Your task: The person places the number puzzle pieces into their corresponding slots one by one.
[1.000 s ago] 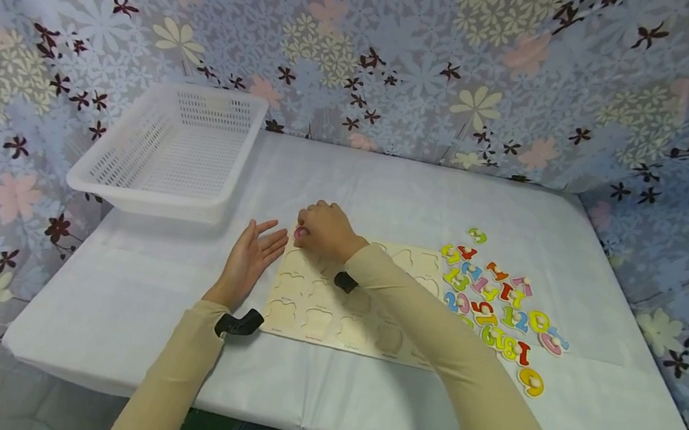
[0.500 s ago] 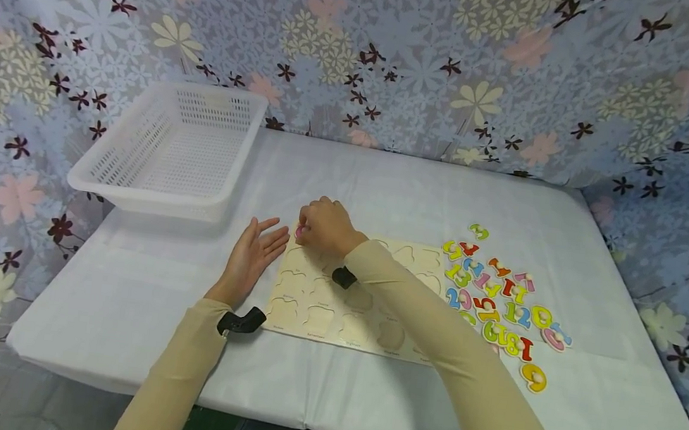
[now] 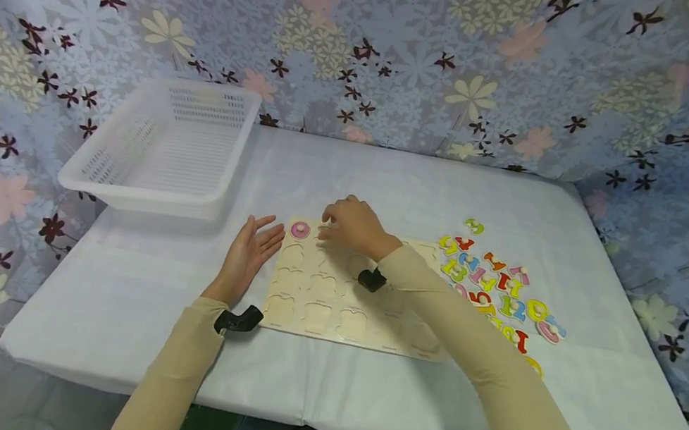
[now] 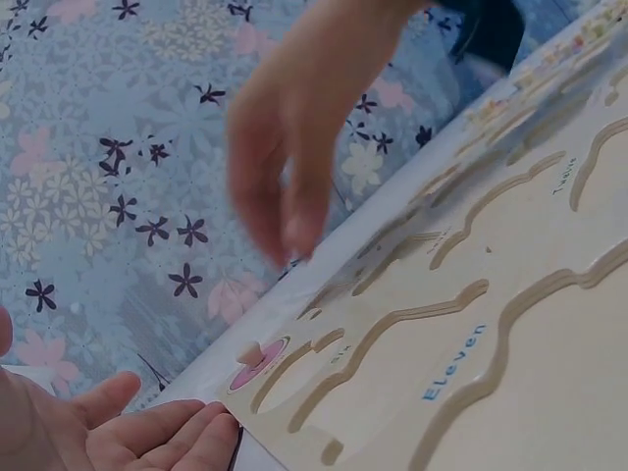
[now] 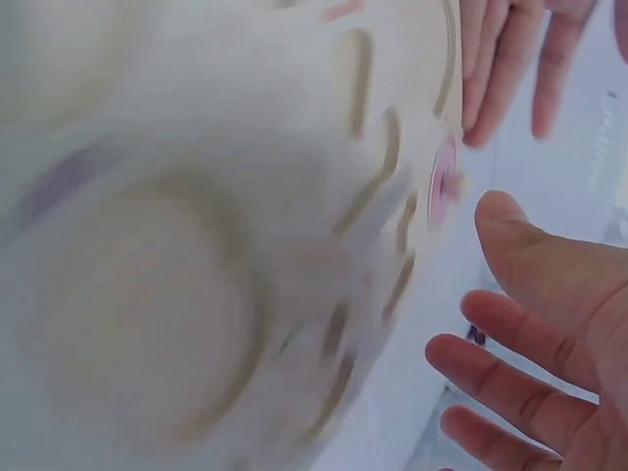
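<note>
A wooden number puzzle board [image 3: 312,328] with cut-out recesses lies on the table. In its top left recess sits a pink round puzzle piece [image 3: 300,230] with a small wooden knob, also visible in the left wrist view. My right hand [image 3: 355,229] is over the board's top row, to the right of that piece. Its fingers [image 5: 500,373] are loosely spread and hold nothing. My left hand [image 3: 248,255] lies palm up beside the board's left edge, fingers extended, fingertips right at the edge in the left wrist view.
Several coloured number pieces [image 3: 502,284] with knobs are scattered right of the board, some overlapping. A white plastic basket [image 3: 219,197] stands at the back left of the white-covered table [image 3: 136,305]. A floral curtain [image 3: 394,57] hangs behind.
My right hand has let go of the pink piece at the top left recess and moved right, leaving the piece in view. The left hand stays by the board's edge.
</note>
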{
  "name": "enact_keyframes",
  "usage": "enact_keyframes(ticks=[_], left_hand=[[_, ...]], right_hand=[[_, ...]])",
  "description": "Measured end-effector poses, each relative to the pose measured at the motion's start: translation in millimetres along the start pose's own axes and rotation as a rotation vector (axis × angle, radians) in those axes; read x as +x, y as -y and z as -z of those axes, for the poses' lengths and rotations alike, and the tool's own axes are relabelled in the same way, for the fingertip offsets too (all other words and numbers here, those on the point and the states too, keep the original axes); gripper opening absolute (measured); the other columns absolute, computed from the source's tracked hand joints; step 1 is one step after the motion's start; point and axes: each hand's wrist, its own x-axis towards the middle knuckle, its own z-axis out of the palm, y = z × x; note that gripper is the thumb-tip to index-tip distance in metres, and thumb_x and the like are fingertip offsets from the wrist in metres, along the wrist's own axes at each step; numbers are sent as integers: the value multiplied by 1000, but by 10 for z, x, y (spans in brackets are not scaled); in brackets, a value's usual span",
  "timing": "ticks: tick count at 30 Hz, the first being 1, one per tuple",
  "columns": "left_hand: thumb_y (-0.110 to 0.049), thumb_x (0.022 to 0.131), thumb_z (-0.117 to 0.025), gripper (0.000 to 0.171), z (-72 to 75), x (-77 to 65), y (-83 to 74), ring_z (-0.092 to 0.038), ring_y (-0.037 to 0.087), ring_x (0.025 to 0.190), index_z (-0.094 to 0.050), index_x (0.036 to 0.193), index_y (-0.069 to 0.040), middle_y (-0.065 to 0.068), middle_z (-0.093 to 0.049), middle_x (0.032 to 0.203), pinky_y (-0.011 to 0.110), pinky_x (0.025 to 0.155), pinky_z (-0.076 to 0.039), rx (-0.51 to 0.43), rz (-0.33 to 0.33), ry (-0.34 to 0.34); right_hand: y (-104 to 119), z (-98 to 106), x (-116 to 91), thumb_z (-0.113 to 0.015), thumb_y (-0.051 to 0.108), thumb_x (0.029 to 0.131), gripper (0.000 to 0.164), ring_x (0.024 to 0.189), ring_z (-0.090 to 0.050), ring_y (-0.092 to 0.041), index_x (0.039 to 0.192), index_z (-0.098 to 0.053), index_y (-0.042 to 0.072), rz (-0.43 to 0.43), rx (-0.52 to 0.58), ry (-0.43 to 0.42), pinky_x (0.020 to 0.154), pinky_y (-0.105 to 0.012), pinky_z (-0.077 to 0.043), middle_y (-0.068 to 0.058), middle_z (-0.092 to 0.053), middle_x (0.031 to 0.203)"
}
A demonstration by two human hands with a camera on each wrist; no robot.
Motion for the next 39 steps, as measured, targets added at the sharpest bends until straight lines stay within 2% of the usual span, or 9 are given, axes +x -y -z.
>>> enact_keyframes(ticks=[6, 12, 16, 24, 30, 39], left_hand=[[-51, 104, -27, 69, -41, -26, 9, -30, 28, 140, -20, 151, -2, 22, -26, 154, 31, 114, -31, 53, 4, -6], [-54, 103, -27, 71, -50, -58, 42, -30, 26, 141, -21, 151, -3, 20, -25, 154, 28, 114, -30, 73, 10, -15], [-53, 103, -27, 71, -68, -54, 49, -29, 26, 141, -21, 151, -2, 21, -25, 155, 28, 114, -30, 80, 8, -15], [-53, 103, -26, 72, -120, -48, 52, -26, 25, 142, -19, 151, -1, 20, -23, 155, 28, 115, -28, 111, 11, -13], [-54, 103, -26, 73, -112, -73, 48, -25, 25, 143, -18, 151, 0, 20, -22, 156, 29, 116, -26, 138, -5, -5], [-53, 103, -26, 73, -126, -64, 61, -25, 25, 142, -19, 151, 0, 21, -22, 155, 28, 116, -27, 138, -3, -1]], right_hand=[[-381, 172, -635, -73, 34, 87, 35, 107, -51, -30, 111, -70, 8, -40, 35, -83, 89, -48, -46, -9, -66, 109], [-767, 368, -1251, -77, 31, 84, 44, 121, -44, -38, 120, -67, 6, -123, 52, -107, 100, -64, -34, -14, -62, 122], [-1031, 533, -1641, -77, 26, 85, 48, 127, -35, -43, 126, -63, 5, -208, 93, -124, 100, -71, -25, -20, -57, 129], [-1461, 665, -2388, -76, 26, 85, 50, 126, -31, -51, 126, -62, 1, -374, 109, -185, 100, -75, -21, -27, -53, 128], [-1629, 666, -2771, -73, 28, 88, 51, 127, -27, -53, 128, -59, 0, -487, 122, -173, 100, -76, -20, -30, -50, 130], [-1707, 571, -3200, -77, 26, 84, 50, 123, -28, -56, 124, -62, -1, -539, 104, -175, 94, -76, -23, -31, -53, 126]])
